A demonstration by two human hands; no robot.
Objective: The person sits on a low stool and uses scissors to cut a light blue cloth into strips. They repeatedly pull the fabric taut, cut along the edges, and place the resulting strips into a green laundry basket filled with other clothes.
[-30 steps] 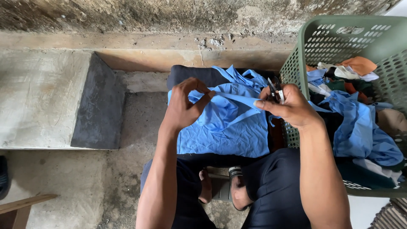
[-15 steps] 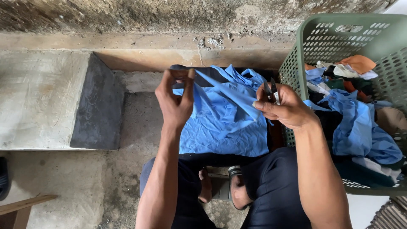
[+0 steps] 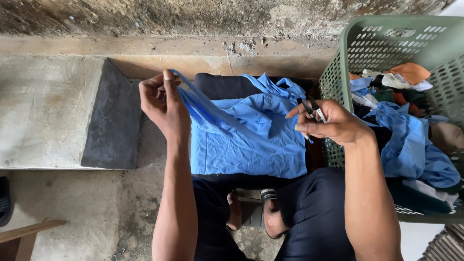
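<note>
Blue shirt (image 3: 246,140) lies spread over the person's knees, just beside a green laundry basket (image 3: 386,43) full of clothes. The left hand (image 3: 162,104) pinches a thin strip of the shirt, lifted taut. The right hand (image 3: 333,123) is closed around small scissors (image 3: 311,108).

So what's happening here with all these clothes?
A person sits low over a concrete floor with a blue garment spread across their knees. The left hand pinches an edge of it and lifts it up, pulling the cloth taut. The right hand holds a small pair of scissors close to the fabric. Beside the right arm stands a green plastic basket piled with more blue and mixed-colour cloth.
</note>
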